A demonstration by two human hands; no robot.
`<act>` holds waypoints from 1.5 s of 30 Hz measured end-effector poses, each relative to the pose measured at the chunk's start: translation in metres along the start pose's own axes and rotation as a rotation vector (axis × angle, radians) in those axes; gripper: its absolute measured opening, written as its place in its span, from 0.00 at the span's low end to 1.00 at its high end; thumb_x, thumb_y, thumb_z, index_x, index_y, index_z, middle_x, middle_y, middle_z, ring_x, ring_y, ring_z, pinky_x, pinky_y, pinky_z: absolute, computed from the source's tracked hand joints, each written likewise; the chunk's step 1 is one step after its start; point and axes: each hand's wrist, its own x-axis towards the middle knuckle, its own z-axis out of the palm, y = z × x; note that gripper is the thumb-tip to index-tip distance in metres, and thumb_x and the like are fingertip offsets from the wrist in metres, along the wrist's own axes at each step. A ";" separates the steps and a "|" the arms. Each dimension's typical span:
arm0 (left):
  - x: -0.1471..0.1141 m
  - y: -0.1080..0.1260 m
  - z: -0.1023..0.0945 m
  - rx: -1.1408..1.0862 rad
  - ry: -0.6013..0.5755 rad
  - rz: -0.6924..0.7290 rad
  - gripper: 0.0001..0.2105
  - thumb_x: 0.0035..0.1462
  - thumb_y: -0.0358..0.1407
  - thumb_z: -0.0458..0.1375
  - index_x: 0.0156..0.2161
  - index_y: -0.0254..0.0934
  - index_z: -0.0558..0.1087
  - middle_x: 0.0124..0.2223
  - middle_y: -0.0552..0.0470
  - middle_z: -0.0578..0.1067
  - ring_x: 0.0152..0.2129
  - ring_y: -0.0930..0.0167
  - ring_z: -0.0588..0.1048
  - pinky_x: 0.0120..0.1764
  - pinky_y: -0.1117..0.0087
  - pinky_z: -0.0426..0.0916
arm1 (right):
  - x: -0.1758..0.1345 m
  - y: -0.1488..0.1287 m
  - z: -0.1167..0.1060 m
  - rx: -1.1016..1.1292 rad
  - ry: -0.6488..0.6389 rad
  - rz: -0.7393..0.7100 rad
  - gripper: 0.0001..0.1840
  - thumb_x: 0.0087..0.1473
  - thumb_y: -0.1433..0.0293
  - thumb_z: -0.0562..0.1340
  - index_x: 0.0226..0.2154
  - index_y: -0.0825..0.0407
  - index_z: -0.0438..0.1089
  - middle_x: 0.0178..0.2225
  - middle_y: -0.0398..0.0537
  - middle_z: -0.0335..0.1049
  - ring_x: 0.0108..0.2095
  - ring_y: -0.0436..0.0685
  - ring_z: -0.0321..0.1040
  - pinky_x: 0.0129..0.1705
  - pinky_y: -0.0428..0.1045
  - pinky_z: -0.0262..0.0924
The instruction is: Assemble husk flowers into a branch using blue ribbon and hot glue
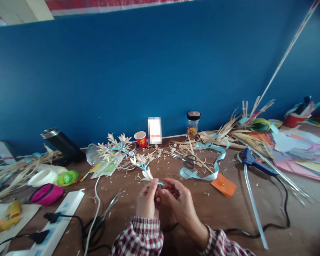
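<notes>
Beyond flower point(147, 174) in left hand point(147, 200), red cup point(141, 140), illegible lettering point(143, 142)

The head camera looks forward and down across the table point(229, 213).

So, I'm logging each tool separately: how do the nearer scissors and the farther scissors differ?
The nearer scissors lie left of the left hand; the farther scissors lie beyond the right hand. The nearer scissors point away and rightward, the farther scissors leftward. In the picture, the nearer scissors look larger than the farther scissors. Both have metal blades and dark handles.
</notes>
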 end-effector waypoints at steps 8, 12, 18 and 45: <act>-0.007 -0.004 0.003 0.049 -0.026 0.024 0.18 0.32 0.41 0.69 0.31 0.34 0.76 0.19 0.58 0.71 0.13 0.82 0.63 0.16 0.82 0.57 | -0.001 0.002 0.004 0.049 -0.008 0.001 0.10 0.47 0.64 0.64 0.29 0.54 0.70 0.24 0.45 0.73 0.23 0.51 0.68 0.26 0.46 0.63; -0.006 -0.005 -0.001 0.073 -0.010 0.067 0.21 0.31 0.40 0.70 0.35 0.34 0.78 0.23 0.54 0.75 0.16 0.80 0.66 0.18 0.81 0.59 | -0.001 0.004 0.002 -0.004 0.005 -0.016 0.10 0.47 0.64 0.65 0.30 0.55 0.70 0.26 0.46 0.72 0.25 0.51 0.67 0.27 0.45 0.61; 0.000 -0.004 -0.010 0.303 -0.039 0.207 0.20 0.34 0.44 0.67 0.35 0.34 0.79 0.28 0.49 0.78 0.21 0.74 0.71 0.21 0.78 0.61 | 0.002 0.002 -0.006 -0.091 -0.049 -0.082 0.13 0.52 0.61 0.60 0.28 0.55 0.68 0.23 0.43 0.67 0.24 0.49 0.61 0.26 0.44 0.57; 0.006 -0.006 -0.015 0.374 -0.222 0.186 0.18 0.42 0.43 0.64 0.38 0.34 0.77 0.36 0.45 0.79 0.32 0.66 0.76 0.33 0.70 0.71 | 0.002 0.008 -0.016 -0.061 -0.085 0.018 0.15 0.49 0.60 0.63 0.27 0.56 0.67 0.24 0.43 0.65 0.25 0.49 0.60 0.27 0.44 0.55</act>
